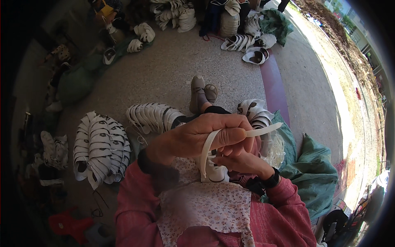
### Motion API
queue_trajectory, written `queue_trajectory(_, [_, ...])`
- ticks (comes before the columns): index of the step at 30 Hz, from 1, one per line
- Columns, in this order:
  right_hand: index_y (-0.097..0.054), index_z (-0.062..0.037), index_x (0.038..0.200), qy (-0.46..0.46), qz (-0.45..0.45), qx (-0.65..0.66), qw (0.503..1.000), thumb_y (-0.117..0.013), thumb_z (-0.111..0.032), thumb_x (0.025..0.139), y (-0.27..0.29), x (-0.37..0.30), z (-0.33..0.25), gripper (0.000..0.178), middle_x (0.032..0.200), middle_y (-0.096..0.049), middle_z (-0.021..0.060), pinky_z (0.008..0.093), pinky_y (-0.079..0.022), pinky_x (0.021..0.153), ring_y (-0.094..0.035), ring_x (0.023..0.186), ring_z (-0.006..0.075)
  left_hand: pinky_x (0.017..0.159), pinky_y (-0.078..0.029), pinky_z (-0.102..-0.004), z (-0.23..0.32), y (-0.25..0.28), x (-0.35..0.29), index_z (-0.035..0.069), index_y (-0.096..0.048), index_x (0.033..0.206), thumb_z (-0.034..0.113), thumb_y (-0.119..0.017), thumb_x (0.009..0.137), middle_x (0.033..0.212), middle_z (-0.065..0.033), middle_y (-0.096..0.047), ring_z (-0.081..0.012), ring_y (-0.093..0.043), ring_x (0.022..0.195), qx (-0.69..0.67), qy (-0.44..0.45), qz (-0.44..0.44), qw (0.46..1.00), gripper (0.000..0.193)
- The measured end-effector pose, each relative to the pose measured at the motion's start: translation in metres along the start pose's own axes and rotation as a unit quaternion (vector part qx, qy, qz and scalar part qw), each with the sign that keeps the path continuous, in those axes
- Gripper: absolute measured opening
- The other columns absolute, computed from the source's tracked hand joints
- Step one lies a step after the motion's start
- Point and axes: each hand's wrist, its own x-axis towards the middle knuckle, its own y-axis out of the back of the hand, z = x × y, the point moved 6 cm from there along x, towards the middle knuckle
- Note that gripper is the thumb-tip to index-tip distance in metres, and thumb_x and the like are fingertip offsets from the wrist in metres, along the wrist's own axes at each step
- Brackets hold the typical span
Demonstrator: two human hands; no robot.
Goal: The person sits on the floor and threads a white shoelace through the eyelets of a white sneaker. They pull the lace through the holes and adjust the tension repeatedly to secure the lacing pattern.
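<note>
My left hand (216, 131) is raised over my lap, with thumb and fingers pinched on a flat white shoelace (264, 130). One end of the lace sticks out to the right past the thumb; the rest loops down at the left toward a white shoe (214, 174). That shoe rests in my lap, its upper part covered by my hands. Just below and behind the left hand is my right hand (249, 163), its fingers curled in close to the shoe. What the right fingers hold is hidden.
Nested rows of white shoe uppers (101, 148) stand on the floor at my left, with another row (154, 117) ahead. At my right lie more uppers (255, 112), a bundle of white laces (273, 149) and green sacks (310, 173). A red plastic object (72, 224) is low left.
</note>
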Motion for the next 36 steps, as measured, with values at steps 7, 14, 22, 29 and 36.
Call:
queue_trajectory(7, [-0.070,-0.0012,0.109,-0.046,-0.060,0.199,0.977,-0.062,-0.016,0.103,0.036,-0.023,-0.011,0.018,0.072,-0.057,-0.0056,0.0196,-0.036,0.053,-0.047,0.064,0.0013,0.088,-0.046,-0.0317,0.004,0.042,-0.069,-0.003,-0.056,0.128,0.051,-0.041,0.107,0.100,-0.0087,-0.066,-0.0152,-0.062,0.093,0.187,-0.060,0.331,0.923,0.060])
queue_trajectory(14, [-0.063,-0.0022,0.112,0.089,0.221,0.433,0.869,-0.052,-0.018,0.107,0.139,-0.069,0.065,0.020,0.064,-0.045,-0.0062,0.0216,-0.027,0.043,-0.032,0.046,0.0031,0.085,-0.049,-0.0293,-0.079,0.083,-0.214,0.000,-0.058,0.128,0.045,-0.043,0.108,0.098,-0.0056,-0.067,-0.0134,-0.063,0.094,0.169,0.170,0.452,0.860,0.051])
queue_trajectory(22, [-0.060,-0.0016,0.124,0.036,0.400,0.457,0.794,-0.051,-0.020,0.108,0.181,-0.109,0.163,0.026,0.076,-0.054,-0.0034,0.0192,-0.036,0.048,-0.045,0.055,0.0040,0.084,-0.052,-0.0346,-0.105,0.059,-0.246,0.005,-0.063,0.123,0.016,-0.070,0.090,0.105,-0.0110,-0.069,-0.0231,-0.067,0.095,0.390,0.413,0.266,0.779,0.036])
queue_trajectory(29, [-0.061,-0.0006,0.125,0.018,0.496,0.389,0.776,-0.055,-0.024,0.107,0.168,-0.104,0.151,0.030,0.094,-0.067,0.0038,0.0274,-0.053,0.079,-0.064,0.083,0.0123,0.080,-0.051,-0.0347,-0.102,0.045,-0.079,0.002,-0.070,0.102,0.005,-0.070,0.089,0.096,-0.0096,-0.066,-0.0275,-0.065,0.089,0.464,0.055,0.283,0.838,0.013])
queue_trajectory(36, [-0.064,-0.0036,0.116,0.281,0.277,0.363,0.844,-0.051,-0.025,0.107,0.168,-0.138,0.085,0.026,0.096,-0.069,0.0094,0.0504,-0.047,0.100,-0.065,0.095,0.0261,0.083,-0.050,-0.0391,-0.143,0.040,-0.023,0.005,-0.071,0.092,0.012,-0.074,0.082,0.093,-0.0076,-0.062,-0.0286,-0.060,0.096,0.518,0.053,0.164,0.838,0.013])
